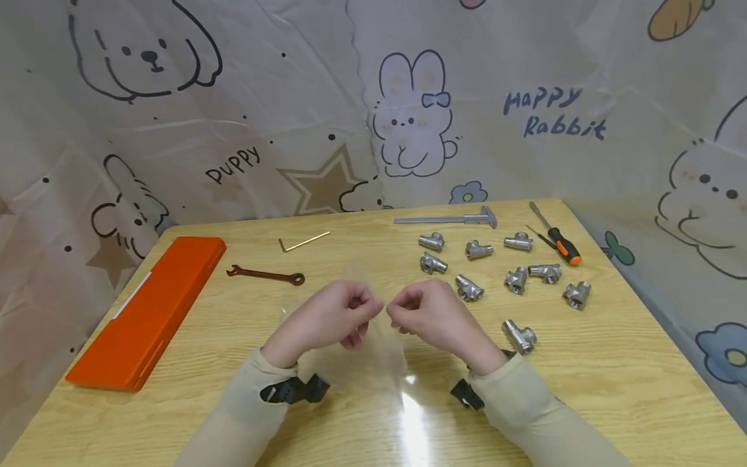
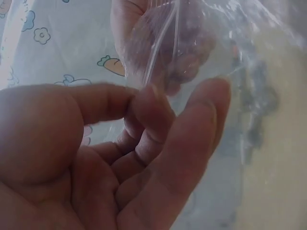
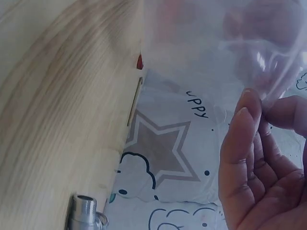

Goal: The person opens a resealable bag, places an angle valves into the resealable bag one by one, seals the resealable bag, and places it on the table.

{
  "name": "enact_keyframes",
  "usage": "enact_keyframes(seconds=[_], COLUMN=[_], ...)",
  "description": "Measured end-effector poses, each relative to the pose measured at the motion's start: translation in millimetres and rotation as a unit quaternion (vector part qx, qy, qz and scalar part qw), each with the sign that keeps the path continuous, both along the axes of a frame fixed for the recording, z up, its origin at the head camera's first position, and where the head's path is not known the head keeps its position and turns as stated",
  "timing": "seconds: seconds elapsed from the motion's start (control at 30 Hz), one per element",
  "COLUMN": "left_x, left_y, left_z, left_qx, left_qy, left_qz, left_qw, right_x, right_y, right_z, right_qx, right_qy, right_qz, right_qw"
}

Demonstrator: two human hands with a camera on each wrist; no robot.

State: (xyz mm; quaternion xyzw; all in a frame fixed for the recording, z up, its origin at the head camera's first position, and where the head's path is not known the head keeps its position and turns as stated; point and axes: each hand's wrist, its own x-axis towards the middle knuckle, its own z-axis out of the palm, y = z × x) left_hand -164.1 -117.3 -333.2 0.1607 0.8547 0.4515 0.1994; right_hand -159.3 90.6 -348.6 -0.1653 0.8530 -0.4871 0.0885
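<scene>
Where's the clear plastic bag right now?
In the head view, the clear plastic bag is near the middle, over the table, pinched by the left hand and right hand, left of the metal tee fittings.

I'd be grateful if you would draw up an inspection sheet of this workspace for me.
Surface: wood-grain table, with bright glare near the front.
Job's things: a clear plastic bag, held up between the hands; any contents cannot be made out.
Clutter: orange case on the left; wrench and hex key to its right; caliper at the back; nine metal fittings, screwdriver and small dark tool on the right.
Hands: left hand and right hand each pinch the bag.
Cables: nothing seen.
Surroundings: cartoon-printed cloth behind the table.
</scene>
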Motion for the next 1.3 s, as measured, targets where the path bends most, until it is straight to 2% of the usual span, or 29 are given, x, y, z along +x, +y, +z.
enact_keyframes(seconds=[0.1,0.17,0.23,0.33,0.43,0.5,0.63,0.8,0.93,1.07,1.13,1.3], left_x=[2.5,3.6,4.3,5.4,7.0,8.9,12.8,15.6,16.4,15.5,14.5,14.9], left_y=[-2,-5,-9,-18,-25,-26,-18,-8,-6,-10,-17,-42], left_z=[3.5,7.1,11.5,18.6,24.6,27.0,25.2,22.2,22.7,25.1,29.1,43.8], left_qx=[-0.007,-0.014,-0.023,-0.036,-0.04,-0.04,-0.043,-0.069,-0.072,-0.078,-0.085,-0.094], left_qy=[0.013,0.024,0.04,0.069,0.097,0.111,0.131,0.15,0.147,0.137,0.141,0.166], left_qz=[-0.017,-0.016,-0.004,0.032,0.06,0.066,0.039,0.006,0.001,-0.006,0.013,0.096], left_qw=[0.9998,0.9995,0.9989,0.9964,0.9927,0.9908,0.9897,0.9863,0.9865,0.9874,0.9862,0.977], right_x=[-1.9,-3.4,-5.2,-7.6,-9.2,-9.6,-6.1,-0.2,0.9,-0.5,-2.1,-6.1], right_y=[3,7,12,19,23,23,13,2,0,4,8,20], right_z=[2.6,5.0,7.4,10.6,11.9,10.9,7.3,5.6,5.1,6.0,7.5,12.2], right_qx=[0.024,0.034,0.043,0.055,0.081,0.106,0.123,0.086,0.078,0.093,0.109,0.128], right_qy=[0.016,0.025,0.029,0.022,0.017,0.024,0.053,0.099,0.098,0.081,0.071,0.034], right_qz=[-0.017,-0.031,-0.044,-0.053,-0.048,-0.039,-0.024,-0.018,-0.016,-0.013,-0.022,-0.043], right_qw=[0.999,0.999,0.998,0.997,0.995,0.993,0.991,0.991,0.992,0.992,0.991,0.99])
